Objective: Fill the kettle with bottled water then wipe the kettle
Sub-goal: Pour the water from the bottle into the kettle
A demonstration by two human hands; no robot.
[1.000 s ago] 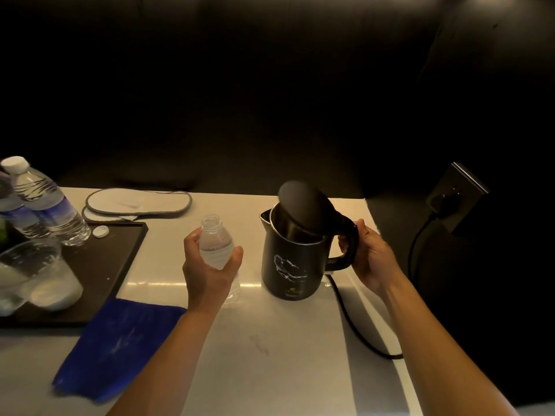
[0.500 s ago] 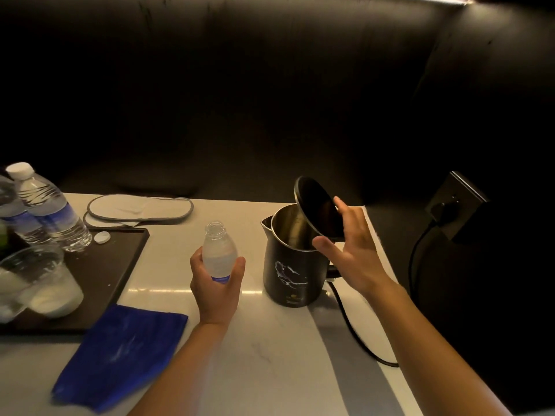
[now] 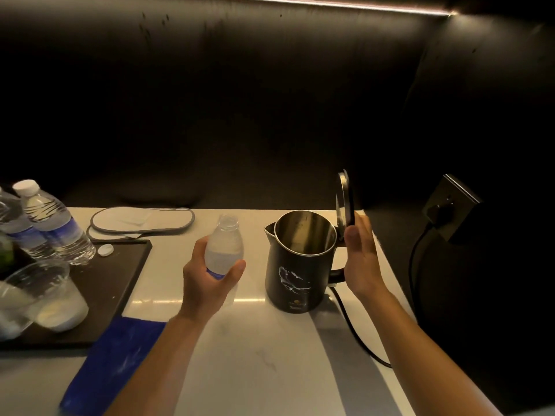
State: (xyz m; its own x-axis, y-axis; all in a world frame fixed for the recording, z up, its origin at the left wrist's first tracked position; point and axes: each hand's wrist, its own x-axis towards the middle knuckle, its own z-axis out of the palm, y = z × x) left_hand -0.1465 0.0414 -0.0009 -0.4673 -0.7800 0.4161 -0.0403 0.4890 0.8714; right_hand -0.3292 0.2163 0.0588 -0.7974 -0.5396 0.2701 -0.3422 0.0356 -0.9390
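Note:
A black kettle (image 3: 295, 277) stands on the white counter (image 3: 270, 370), its steel inside showing. Its lid (image 3: 345, 202) is swung up to vertical at the right. My right hand (image 3: 360, 259) rests against the lid's lower edge, thumb beside the handle, holding the lid up. My left hand (image 3: 210, 283) grips an uncapped clear water bottle (image 3: 224, 247), upright, just left of the kettle and apart from it. A blue cloth (image 3: 111, 361) lies flat at the front left.
A dark tray (image 3: 120, 271) at the left carries two capped water bottles (image 3: 51, 223), a loose white cap (image 3: 105, 250) and clear plastic cups (image 3: 42, 295). A grey eye mask (image 3: 141, 220) lies behind. The kettle's black cord (image 3: 357, 340) runs to a wall socket (image 3: 447, 205).
My right hand left the handle and pushed the lid from tilted over the opening to fully upright. The left hand kept hold of the bottle, which stays upright.

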